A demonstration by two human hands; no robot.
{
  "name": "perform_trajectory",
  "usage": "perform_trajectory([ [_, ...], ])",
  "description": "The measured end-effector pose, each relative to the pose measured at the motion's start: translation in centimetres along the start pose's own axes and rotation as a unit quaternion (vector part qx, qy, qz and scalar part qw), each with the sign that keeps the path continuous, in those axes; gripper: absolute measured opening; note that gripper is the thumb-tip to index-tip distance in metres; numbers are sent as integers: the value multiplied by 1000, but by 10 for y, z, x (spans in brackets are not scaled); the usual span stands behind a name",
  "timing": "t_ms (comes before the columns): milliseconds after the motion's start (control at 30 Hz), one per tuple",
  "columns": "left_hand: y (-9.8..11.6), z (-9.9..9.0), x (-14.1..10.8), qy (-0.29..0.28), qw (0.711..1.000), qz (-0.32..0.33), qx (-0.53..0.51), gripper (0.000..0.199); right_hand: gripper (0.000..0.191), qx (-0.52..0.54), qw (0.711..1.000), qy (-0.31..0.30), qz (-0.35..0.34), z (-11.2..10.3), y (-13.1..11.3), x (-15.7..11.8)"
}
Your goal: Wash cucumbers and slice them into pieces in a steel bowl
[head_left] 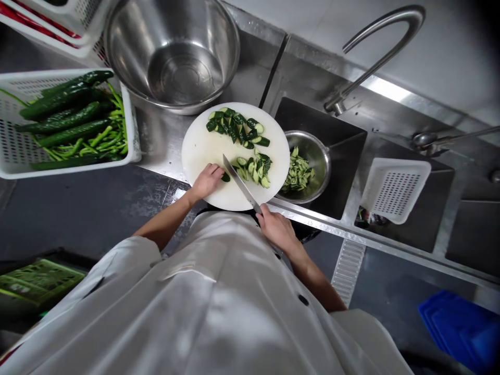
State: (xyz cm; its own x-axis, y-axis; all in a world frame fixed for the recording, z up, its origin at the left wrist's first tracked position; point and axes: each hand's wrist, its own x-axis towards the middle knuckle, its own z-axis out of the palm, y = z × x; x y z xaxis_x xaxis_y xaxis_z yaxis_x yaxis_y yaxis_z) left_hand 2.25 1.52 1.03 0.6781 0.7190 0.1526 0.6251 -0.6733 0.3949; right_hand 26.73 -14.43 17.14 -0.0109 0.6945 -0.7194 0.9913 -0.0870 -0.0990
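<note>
On a round white cutting board (203, 146), my right hand (276, 227) grips the handle of a kitchen knife (242, 186), its blade slanting up and left. My left hand (209, 180) has its fingers bent together on a small piece of cucumber (225, 177), just left of the blade. Right of the blade lies a pile of thin cucumber slices (255, 169). Thicker cucumber chunks (236, 126) spread across the far part of the board. A metal bowl (327, 166) with more cucumber slices (300, 173) stands in the sink beside the board.
A white basket (135, 140) of whole cucumbers (70, 112) and green peppers (103, 140) stands at left. Behind the board is a large steel basin (183, 73). A faucet (378, 57) arches over the sink (344, 156); a white strainer basket (398, 187) sits further right.
</note>
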Motion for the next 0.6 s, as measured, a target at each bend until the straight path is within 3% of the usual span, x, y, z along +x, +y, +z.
perform_trajectory([
  [133,-5,6,2,-11,999,-3,-34,33,37,-17,1000,1,-16,-10,-5,1],
  [333,-4,8,-2,46,998,-19,-27,29,35,-17,999,3,-32,-16,-8,11],
  [600,-4,8,-6,49,997,-47,-47,24,37,-8,999,-1,-31,-18,-8,12],
])
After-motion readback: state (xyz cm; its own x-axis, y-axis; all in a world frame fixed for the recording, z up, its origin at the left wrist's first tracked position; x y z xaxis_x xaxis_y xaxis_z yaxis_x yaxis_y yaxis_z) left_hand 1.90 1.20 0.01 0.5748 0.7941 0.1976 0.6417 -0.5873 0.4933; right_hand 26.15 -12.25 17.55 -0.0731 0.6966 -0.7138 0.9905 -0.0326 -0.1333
